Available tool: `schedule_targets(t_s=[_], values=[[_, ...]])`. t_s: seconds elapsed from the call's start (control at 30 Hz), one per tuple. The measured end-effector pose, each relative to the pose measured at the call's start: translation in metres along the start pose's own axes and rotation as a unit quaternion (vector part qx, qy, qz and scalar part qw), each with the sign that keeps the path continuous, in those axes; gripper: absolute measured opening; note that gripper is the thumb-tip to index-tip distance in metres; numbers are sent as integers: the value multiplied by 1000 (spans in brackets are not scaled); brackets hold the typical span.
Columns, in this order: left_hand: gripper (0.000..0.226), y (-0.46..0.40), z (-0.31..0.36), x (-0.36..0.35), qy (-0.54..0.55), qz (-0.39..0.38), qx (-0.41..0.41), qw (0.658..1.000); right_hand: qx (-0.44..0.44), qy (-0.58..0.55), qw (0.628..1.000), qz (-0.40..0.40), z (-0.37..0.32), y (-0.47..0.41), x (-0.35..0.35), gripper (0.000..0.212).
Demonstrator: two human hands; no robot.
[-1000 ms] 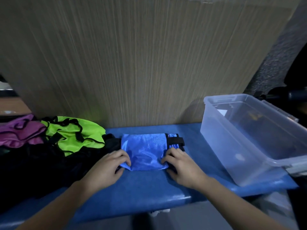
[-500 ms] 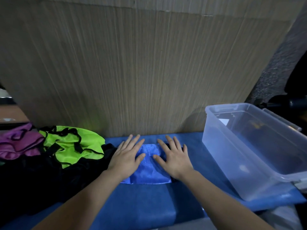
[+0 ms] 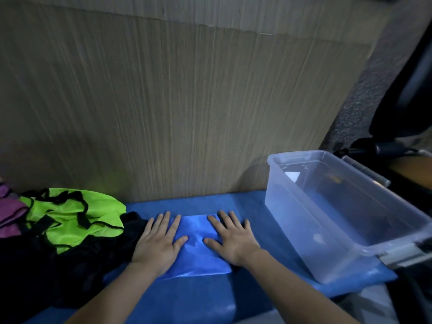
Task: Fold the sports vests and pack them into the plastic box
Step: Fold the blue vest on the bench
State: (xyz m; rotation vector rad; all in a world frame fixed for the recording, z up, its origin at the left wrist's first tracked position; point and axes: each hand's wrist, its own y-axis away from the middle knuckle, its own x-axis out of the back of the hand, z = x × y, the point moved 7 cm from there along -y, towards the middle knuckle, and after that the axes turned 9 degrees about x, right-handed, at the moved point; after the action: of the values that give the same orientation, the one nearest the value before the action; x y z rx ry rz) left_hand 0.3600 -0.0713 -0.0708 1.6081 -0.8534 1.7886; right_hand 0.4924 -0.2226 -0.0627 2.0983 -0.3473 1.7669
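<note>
While a wooden panel (image 3: 163, 101) is standing upright along the far edge of the blue bench (image 3: 198, 298), a heap of loose clothing is crowding the bench's left end: a lime-green vest (image 3: 77, 218) with black trim is lying on top, a purple garment (image 3: 9, 213) is peeking in at the left edge, and dark black fabric (image 3: 58, 272) is spreading below them, reaching right up to the left hand. On the right, a clear plastic box (image 3: 339, 230) is sitting open and lidless on the bench, just beside the right hand but apart from it, its near right corner overhanging the bench edge; a small white label is showing through its far wall, and no vest is lying inside. Dark shapes are sitting beyond the box at the far right, too dim to tell.

Between the heap and the box, the folded blue vest (image 3: 198, 249) is lying flat on the bench, a strip of its black trim showing under the right fingers. Both forearms are reaching in from the bottom edge, palms down. The left hand (image 3: 159, 246) is pressing flat on the vest's left part, fingers straight and spread, pointing toward the panel. The right hand (image 3: 233, 239) is pressing flat on the right part in the same way, fingers fanned apart, thumb angled inward toward the other thumb. Neither hand is gripping or pinching the cloth
</note>
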Motion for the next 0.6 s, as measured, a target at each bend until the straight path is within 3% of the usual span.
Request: schedule_targets(t_s=[0.1, 0.27, 0.4, 0.5, 0.6], values=[[88, 16, 11, -10, 5, -25, -30, 999, 5, -4, 1000, -6, -1, 19, -2, 75], [87, 44, 46, -5, 48, 18, -30, 998, 4, -6, 1000, -9, 19, 60, 0, 74], [69, 68, 62, -10, 133, 52, 1, 990, 9, -14, 1000, -12, 21, 94, 4, 96], [67, 87, 72, -6, 165, 71, 21, 983, -20, 23, 999, -25, 33, 113, 2, 80], [71, 96, 80, -4, 145, 55, 12, 988, -34, 55, 998, 13, 46, 117, -6, 71]])
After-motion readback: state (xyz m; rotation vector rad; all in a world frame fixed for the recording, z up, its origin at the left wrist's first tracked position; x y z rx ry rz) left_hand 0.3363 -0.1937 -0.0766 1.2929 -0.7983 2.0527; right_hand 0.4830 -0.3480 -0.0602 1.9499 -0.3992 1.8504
